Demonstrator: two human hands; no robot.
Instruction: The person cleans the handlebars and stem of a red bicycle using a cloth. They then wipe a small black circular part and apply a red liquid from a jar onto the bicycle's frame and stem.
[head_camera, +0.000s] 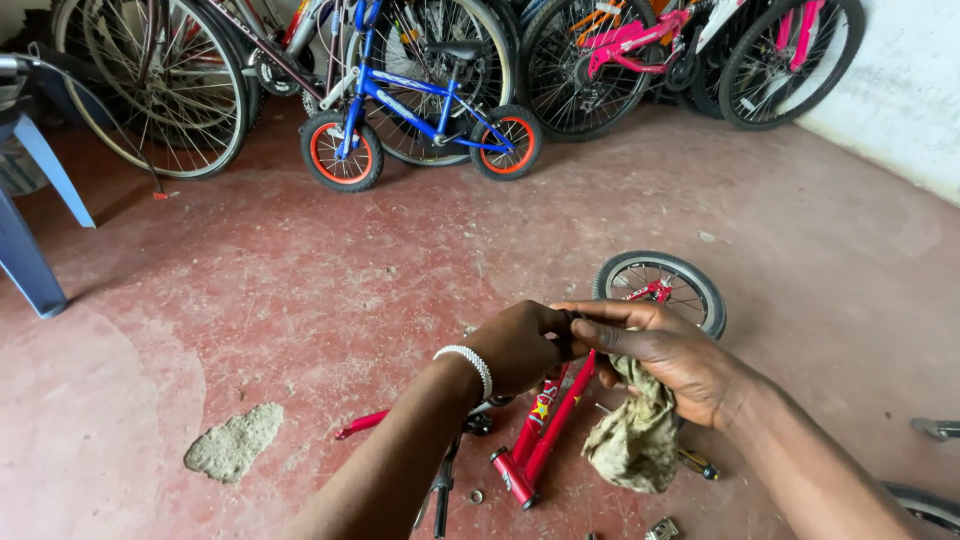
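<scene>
Both hands' fingers (575, 325) pinched together

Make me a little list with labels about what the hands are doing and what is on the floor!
left hand: fingers pinched together against the right hand's fingertips, on something too small to tell; beaded bracelet on the wrist
right hand: holds a crumpled rag that hangs down
under the hands: red bike frame lying on the floor, small wheel at its far end
floor: worn red, with a bare grey patch
back wall: blue child's bike, pink bike, other bikes
far left: blue chair
</scene>
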